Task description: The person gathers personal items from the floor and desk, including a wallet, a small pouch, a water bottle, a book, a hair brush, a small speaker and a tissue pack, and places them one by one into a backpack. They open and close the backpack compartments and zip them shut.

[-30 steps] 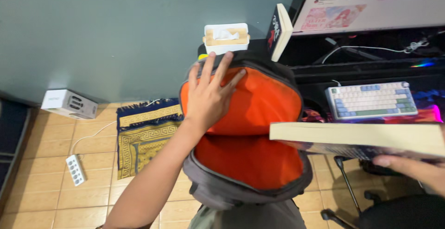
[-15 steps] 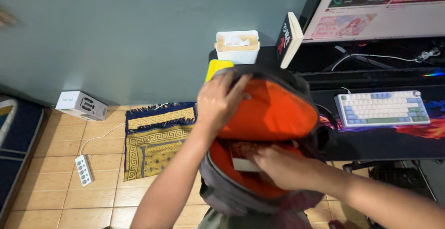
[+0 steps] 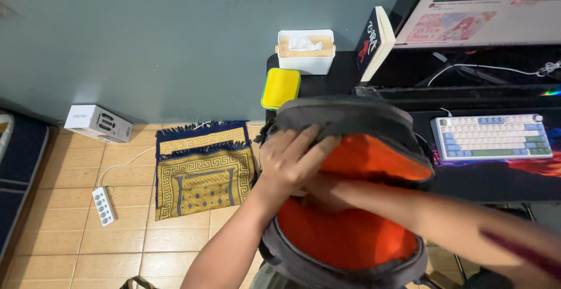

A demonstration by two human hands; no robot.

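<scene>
Holding: your left hand point(image 3: 292, 159) clasps the grey top flap of the backpack point(image 3: 350, 230), fingers curled over its edge, pulling it down over the orange lining.
Backpack: grey outside, orange inside, mouth open toward you, resting low in the centre of the view against the front edge of the black desk point(image 3: 502, 181).
Right hand: your right hand point(image 3: 322, 188) is pushed into the opening under the flap; its fingers are hidden, so you cannot tell whether they are closed on anything.
On the desk: a yellow sponge-like pad point(image 3: 280, 88) just beyond the flap, a white tissue box point(image 3: 305, 51) behind it, a book point(image 3: 373, 42) leaning upright, a pastel keyboard point(image 3: 494, 137) to the right, a monitor point(image 3: 485, 8) above it.
On the floor: a blue and gold mat point(image 3: 203, 169) just left of the backpack, a white power strip point(image 3: 104, 205), a white box point(image 3: 97, 123) by the wall.
Open room: tiled floor point(image 3: 87, 242) lies bare at lower left.
</scene>
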